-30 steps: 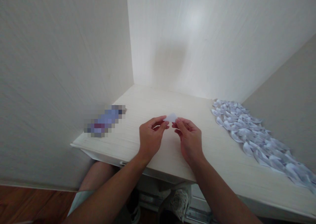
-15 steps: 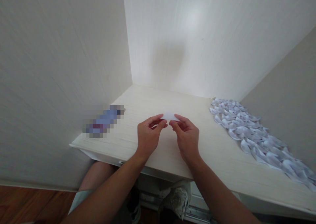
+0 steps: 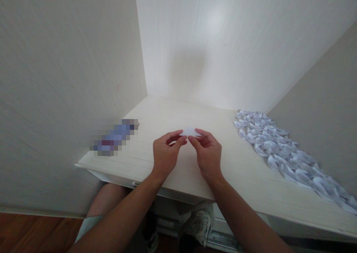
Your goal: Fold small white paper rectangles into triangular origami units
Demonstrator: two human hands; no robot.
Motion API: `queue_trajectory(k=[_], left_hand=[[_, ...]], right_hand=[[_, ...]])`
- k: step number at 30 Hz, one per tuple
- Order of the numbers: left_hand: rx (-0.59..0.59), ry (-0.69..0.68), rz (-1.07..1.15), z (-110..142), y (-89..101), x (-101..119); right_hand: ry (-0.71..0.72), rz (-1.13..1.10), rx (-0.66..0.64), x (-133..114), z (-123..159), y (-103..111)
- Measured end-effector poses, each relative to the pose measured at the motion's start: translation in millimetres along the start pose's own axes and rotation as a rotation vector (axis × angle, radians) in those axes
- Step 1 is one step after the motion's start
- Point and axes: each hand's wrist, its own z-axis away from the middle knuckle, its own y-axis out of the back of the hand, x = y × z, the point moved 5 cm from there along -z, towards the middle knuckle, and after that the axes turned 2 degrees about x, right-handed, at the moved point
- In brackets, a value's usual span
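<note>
A small white piece of paper [image 3: 189,131] is held up between my two hands, just above the desk. My left hand [image 3: 166,149] pinches its left end between thumb and fingers. At the right end, my right hand [image 3: 208,150] grips it the same way, with the two thumbs close together along the near edge. Part of the paper is hidden behind the fingertips. Along the right side of the desk lie many small folded white paper pieces [image 3: 279,149], overlapping in rows.
The white desk [image 3: 178,111] is boxed in by panels at the back, left and right. A pixelated bluish object [image 3: 117,135] lies near its left edge. Below the front edge are a drawer handle [image 3: 135,183], my legs and a shoe [image 3: 199,225].
The view has shifted slightly, so everything appears a little further left. My right thumb has moved nearer to the left one, and both hands keep hold of the paper.
</note>
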Motion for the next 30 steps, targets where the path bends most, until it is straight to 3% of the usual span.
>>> queue_trajectory(k=[8, 20, 30], left_hand=[[-0.001, -0.002, 0.012, 0.6, -2.0, 0.7], [0.003, -0.123, -0.058, 5.2, -5.7, 3.8], [0.053, -0.109, -0.018, 7.1, -13.6, 4.8]], right_hand=[[-0.013, -0.036, -0.004, -2.1, 2.7, -0.5], [-0.078, -0.162, 0.042, 9.3, -1.7, 3.9], [0.100, -0.094, 0.063, -1.0, 1.7, 1.2]])
